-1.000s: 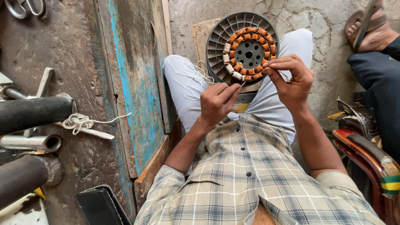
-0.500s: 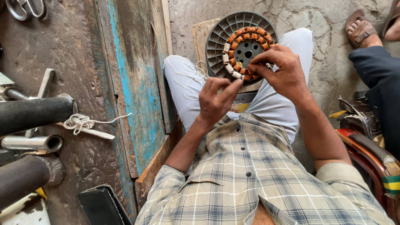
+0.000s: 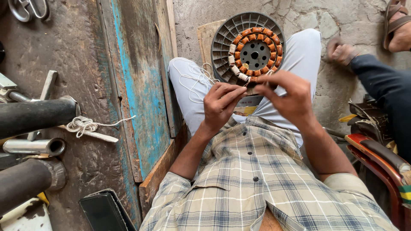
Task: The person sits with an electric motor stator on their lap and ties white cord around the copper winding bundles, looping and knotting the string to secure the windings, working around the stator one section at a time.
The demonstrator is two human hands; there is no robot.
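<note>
I see the round grey motor stator with copper-orange coils (image 3: 253,48) resting on my lap. My left hand (image 3: 221,104) and right hand (image 3: 286,93) pinch thin white thread (image 3: 193,83) at its lower edge. Several left-side coils show white binding; the rest remain bare.

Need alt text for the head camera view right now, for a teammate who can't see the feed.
Seen from above, a seated person's left hand and right hand pinch white string at the lower edge of a round motor stator with orange-brown copper coils, propped on their lap. Metal pipes lie at left; another person's hand shows at upper right.
</note>
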